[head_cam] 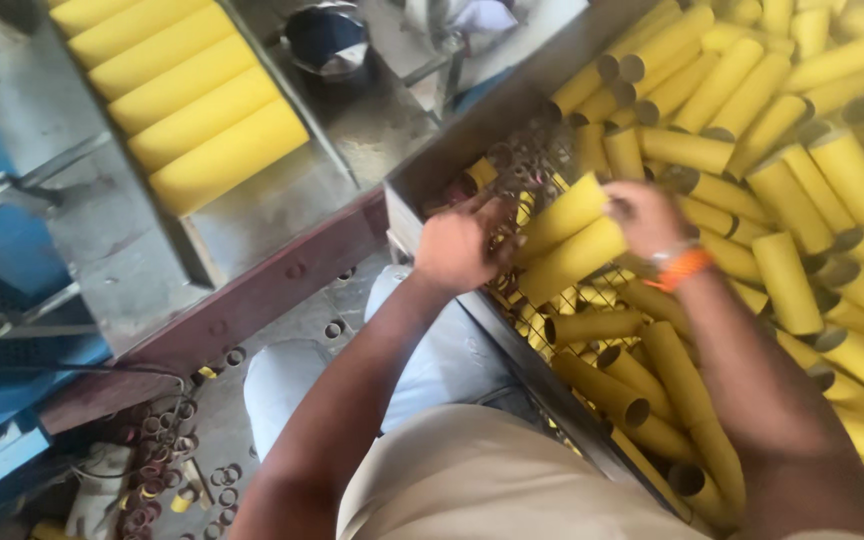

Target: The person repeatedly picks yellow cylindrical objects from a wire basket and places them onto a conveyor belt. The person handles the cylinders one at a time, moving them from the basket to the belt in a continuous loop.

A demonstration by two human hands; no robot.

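Far left: blue machine frame, then a sloped metal chute with a row of yellow cardboard tubes lying side by side across it, so they look set to roll down in order. Below it, the floor is littered with short cut rings of tube.

Centre: left hand is at the near end of two yellow tubes, fingers curled around the ends, grasping. The pair lies stacked, parallel, ends flush, held from both ends to keep them aligned.

Right hand, orange band on the wrist, clamps the far end of the same pair, fingers closed on it.

The held tubes sit just above the wire-mesh floor of a metal bin, near its left corner. Further right the bin is heaped with loose yellow tubes at all angles. Person's light trousers are visible below.
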